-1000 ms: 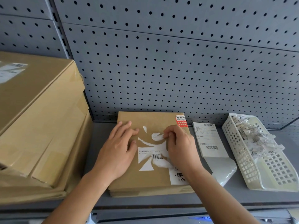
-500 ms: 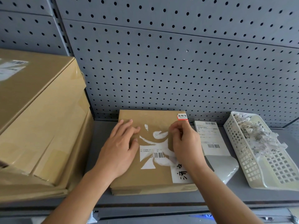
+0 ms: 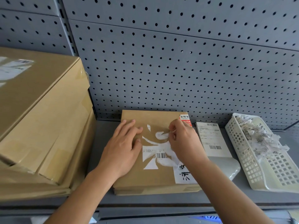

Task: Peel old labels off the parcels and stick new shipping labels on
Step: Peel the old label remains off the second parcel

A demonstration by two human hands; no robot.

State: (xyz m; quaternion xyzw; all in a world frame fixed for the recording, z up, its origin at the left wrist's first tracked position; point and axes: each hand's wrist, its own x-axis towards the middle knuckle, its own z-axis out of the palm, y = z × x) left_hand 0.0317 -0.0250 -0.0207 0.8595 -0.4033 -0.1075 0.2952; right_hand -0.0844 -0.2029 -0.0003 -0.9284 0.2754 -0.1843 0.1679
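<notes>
A grey pegboard wall fills the back, its round holes in even rows. A slotted upright post runs up between two panels at the left. Below, a flat grey metal shelf juts out toward me. At its right end sits a white plastic lattice basket, slightly angled, near the wall.

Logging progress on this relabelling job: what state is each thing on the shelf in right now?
Parcel, lying flat on the shelf.
Old label, torn, partly peeled, patches stuck.
New label, on its backing, beside the parcel.
Basket, holding label scraps.
Left hand, flat, pressing the parcel.
Right hand, pinching the old label.
Stacked boxes, taped shut.
</notes>
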